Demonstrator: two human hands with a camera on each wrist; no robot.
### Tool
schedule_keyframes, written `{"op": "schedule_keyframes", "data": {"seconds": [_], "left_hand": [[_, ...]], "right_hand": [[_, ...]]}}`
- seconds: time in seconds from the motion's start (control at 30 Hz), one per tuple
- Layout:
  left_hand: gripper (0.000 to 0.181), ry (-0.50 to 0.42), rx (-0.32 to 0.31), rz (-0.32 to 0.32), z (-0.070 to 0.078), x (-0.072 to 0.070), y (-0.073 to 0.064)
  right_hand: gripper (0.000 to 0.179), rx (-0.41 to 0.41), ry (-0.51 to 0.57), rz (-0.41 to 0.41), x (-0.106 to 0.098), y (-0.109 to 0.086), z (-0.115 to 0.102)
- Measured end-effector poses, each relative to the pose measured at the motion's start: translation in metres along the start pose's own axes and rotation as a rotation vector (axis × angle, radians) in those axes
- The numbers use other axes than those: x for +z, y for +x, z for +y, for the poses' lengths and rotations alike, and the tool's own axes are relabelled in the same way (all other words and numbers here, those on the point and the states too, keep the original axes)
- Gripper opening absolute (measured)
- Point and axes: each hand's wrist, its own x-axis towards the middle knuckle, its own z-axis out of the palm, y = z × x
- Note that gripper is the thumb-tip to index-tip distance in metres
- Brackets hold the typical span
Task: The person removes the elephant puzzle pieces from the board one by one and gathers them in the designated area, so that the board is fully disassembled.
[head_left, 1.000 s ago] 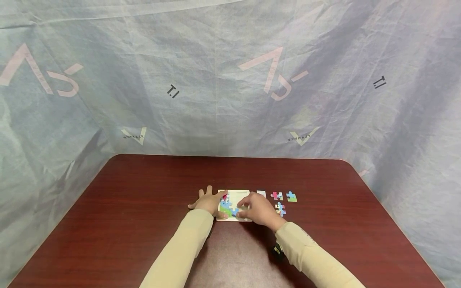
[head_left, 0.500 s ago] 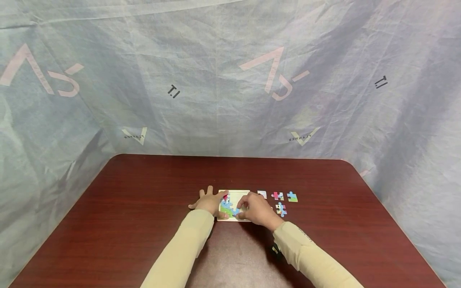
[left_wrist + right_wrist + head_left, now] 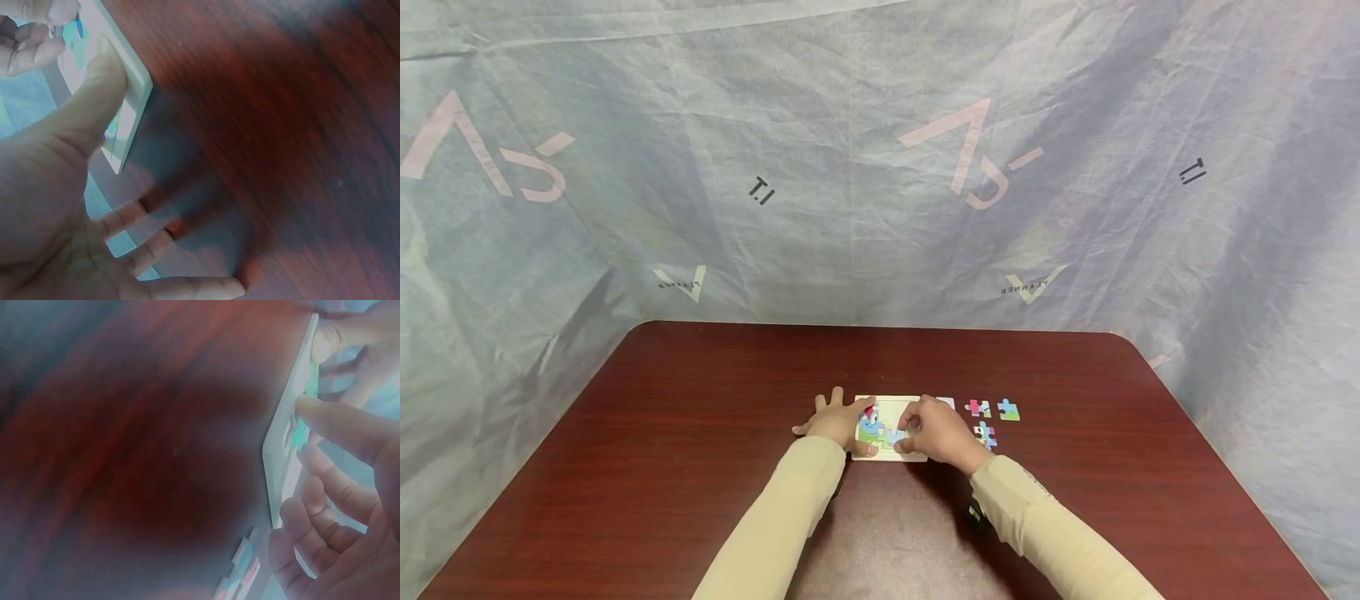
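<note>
A small cream jigsaw tray lies flat on the table, with joined pieces showing a blue character along its left side. My left hand spreads its fingers on the table at the tray's left, and its thumb presses on the tray in the left wrist view. Over the tray's right half, my right hand pinches a blue-and-green puzzle piece between thumb and fingers, low in the tray beside the joined pieces. In the right wrist view, that hand's thumb crosses the tray's rim; its fingers partly hide the piece.
To the right of the tray lie loose puzzle pieces: a pink one, a blue-green one, a multicoloured one and a pale one partly behind my right hand. A grey printed cloth hangs behind the dark red table.
My right hand has shifted slightly right with the puzzle piece, which now looks paler, as if catching the light. My left hand keeps its place at the tray's left edge.
</note>
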Motion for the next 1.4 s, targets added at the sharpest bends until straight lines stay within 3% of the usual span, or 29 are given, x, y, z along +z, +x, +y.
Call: {"op": "schedule_keyframes", "data": {"seconds": [0.57,1.07,1.4], "left_hand": [[0.086,-0.016,-0.002,0.0,0.003,-0.004,-0.005],[0.086,0.025,-0.001,-0.008,0.005,-0.008,-0.007],[0.086,0.016,-0.005,-0.008,0.004,-0.006,-0.005]], "right_hand": [[0.024,-0.039,-0.171,-0.01,-0.01,0.003,0.0],[0.02,-0.133,-0.197,-0.036,-0.011,0.006,-0.001],[0.02,-0.135,-0.205,-0.04,-0.01,0.006,0.001]]}}
